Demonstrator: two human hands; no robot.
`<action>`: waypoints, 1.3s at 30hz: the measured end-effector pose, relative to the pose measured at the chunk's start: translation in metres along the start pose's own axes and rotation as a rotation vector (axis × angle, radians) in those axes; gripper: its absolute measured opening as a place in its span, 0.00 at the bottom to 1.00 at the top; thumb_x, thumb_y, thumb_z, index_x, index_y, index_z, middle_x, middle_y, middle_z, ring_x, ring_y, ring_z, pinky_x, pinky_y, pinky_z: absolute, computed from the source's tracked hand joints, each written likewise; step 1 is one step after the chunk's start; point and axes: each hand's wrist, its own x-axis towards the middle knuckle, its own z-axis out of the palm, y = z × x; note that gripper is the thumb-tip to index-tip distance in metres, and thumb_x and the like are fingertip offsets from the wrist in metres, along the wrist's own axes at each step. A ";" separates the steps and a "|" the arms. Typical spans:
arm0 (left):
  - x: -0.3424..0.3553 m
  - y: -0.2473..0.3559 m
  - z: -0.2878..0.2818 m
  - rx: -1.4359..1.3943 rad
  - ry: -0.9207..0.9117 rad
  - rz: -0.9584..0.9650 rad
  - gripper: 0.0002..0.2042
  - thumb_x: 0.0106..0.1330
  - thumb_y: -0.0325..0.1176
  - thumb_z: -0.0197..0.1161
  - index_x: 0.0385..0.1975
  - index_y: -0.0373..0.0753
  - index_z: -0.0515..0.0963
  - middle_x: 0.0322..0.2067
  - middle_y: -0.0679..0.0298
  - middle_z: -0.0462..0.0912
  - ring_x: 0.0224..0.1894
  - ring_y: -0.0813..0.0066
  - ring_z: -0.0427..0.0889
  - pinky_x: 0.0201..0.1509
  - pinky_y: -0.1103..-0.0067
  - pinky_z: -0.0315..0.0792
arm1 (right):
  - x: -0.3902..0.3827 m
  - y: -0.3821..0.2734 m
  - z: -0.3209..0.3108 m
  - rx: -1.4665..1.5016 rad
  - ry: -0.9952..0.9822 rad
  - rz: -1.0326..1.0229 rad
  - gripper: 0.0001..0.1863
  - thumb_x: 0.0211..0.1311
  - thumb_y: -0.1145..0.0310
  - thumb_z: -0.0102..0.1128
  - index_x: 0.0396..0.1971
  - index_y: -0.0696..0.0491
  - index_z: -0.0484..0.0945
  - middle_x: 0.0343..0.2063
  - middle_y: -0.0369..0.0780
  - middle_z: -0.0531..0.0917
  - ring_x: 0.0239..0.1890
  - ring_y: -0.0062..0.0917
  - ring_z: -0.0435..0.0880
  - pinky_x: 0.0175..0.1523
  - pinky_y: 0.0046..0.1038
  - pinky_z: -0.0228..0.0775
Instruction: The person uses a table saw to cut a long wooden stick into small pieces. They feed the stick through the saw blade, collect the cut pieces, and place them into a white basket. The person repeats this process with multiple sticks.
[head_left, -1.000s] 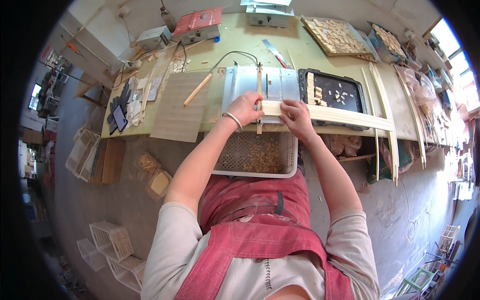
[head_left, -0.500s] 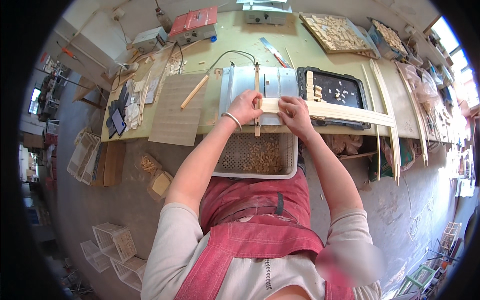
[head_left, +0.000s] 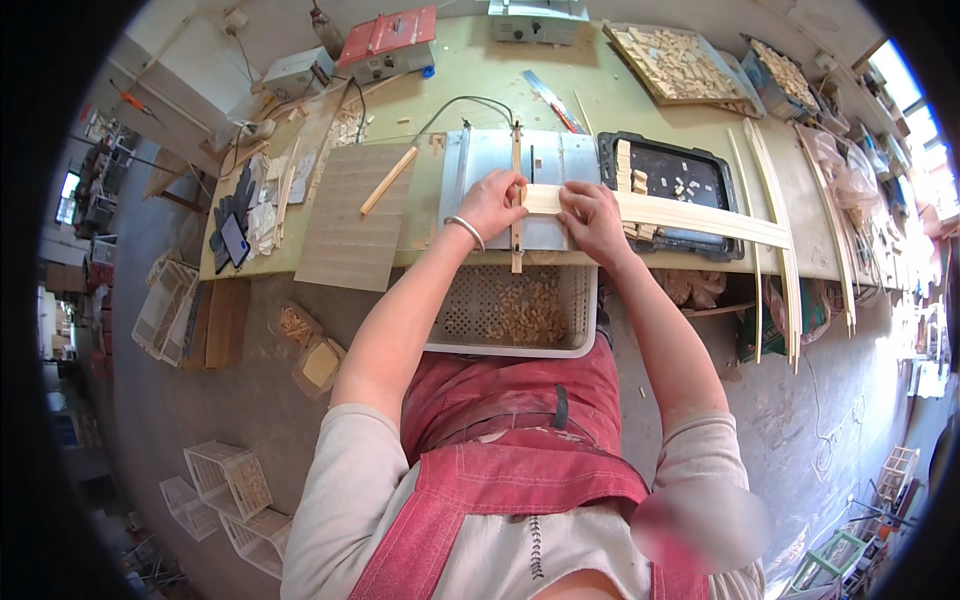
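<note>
My left hand [head_left: 495,208], with a bangle at the wrist, has its fingers closed on the end of a bundle of pale wooden strips [head_left: 700,218] beside an upright wooden bar [head_left: 516,250] on a metal saw table [head_left: 545,233]. Just to the right, my right hand [head_left: 590,218] grips the same bundle with thumb and fingers. The bundle lies crosswise and reaches right over a black tray [head_left: 680,155] holding small cut blocks [head_left: 637,180]. A dark slot shows in the plate beyond the strips. Below hangs a perforated white bin [head_left: 450,315] with wood pieces.
Cardboard [head_left: 345,255] with a loose stick [head_left: 388,182] lies left, near gloves and a phone [head_left: 234,240]. At the back are a red machine box [head_left: 385,40], a blade [head_left: 550,100] and a board of blocks [head_left: 670,65]. Long strips [head_left: 775,200] overhang the table's right front.
Both hands and the strip bundle have shifted slightly toward the back of the saw table since a second ago. Both hands remain closed on the bundle.
</note>
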 end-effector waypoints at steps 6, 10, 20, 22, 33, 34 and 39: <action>0.007 -0.001 -0.002 -0.020 0.004 -0.034 0.20 0.56 0.30 0.77 0.48 0.39 0.81 0.38 0.60 0.80 0.36 0.64 0.83 0.45 0.71 0.81 | 0.008 0.004 0.002 -0.006 0.003 0.013 0.18 0.59 0.68 0.73 0.50 0.51 0.88 0.57 0.41 0.84 0.63 0.41 0.77 0.72 0.41 0.64; 0.014 -0.002 -0.004 -0.014 0.002 -0.024 0.20 0.56 0.29 0.77 0.49 0.38 0.81 0.37 0.60 0.80 0.36 0.64 0.82 0.45 0.71 0.81 | 0.013 0.007 0.002 -0.017 -0.004 0.030 0.17 0.59 0.68 0.73 0.50 0.51 0.88 0.57 0.41 0.84 0.63 0.41 0.77 0.72 0.41 0.64; 0.027 -0.006 -0.007 -0.018 0.007 -0.048 0.20 0.56 0.29 0.77 0.49 0.38 0.81 0.37 0.60 0.80 0.37 0.64 0.82 0.45 0.71 0.81 | 0.027 0.010 0.003 -0.001 0.001 0.056 0.17 0.61 0.68 0.72 0.50 0.52 0.88 0.58 0.41 0.84 0.64 0.41 0.76 0.73 0.41 0.63; 0.030 -0.008 -0.008 -0.009 0.001 -0.047 0.20 0.56 0.30 0.77 0.49 0.38 0.81 0.37 0.60 0.81 0.37 0.64 0.83 0.46 0.71 0.81 | 0.029 0.012 0.004 -0.002 -0.003 0.058 0.17 0.61 0.68 0.72 0.50 0.52 0.88 0.58 0.41 0.84 0.64 0.41 0.76 0.73 0.42 0.62; 0.043 -0.010 -0.011 0.009 -0.003 -0.077 0.21 0.56 0.31 0.78 0.49 0.39 0.81 0.37 0.61 0.80 0.37 0.66 0.82 0.45 0.72 0.80 | 0.044 0.020 0.005 0.021 -0.010 0.071 0.17 0.61 0.67 0.71 0.51 0.52 0.88 0.58 0.42 0.84 0.65 0.42 0.75 0.74 0.41 0.62; 0.044 -0.010 -0.010 0.017 -0.003 -0.068 0.21 0.56 0.31 0.78 0.49 0.39 0.81 0.36 0.63 0.79 0.36 0.70 0.80 0.44 0.74 0.80 | 0.044 0.021 0.005 0.015 -0.008 0.067 0.17 0.61 0.67 0.71 0.51 0.52 0.88 0.58 0.42 0.84 0.64 0.42 0.75 0.73 0.41 0.63; 0.032 -0.004 -0.011 0.049 -0.035 -0.054 0.22 0.55 0.32 0.80 0.49 0.39 0.80 0.36 0.65 0.77 0.34 0.74 0.78 0.43 0.76 0.80 | 0.040 0.018 0.003 -0.001 0.001 0.055 0.17 0.61 0.67 0.71 0.50 0.52 0.88 0.58 0.42 0.84 0.64 0.42 0.76 0.73 0.41 0.64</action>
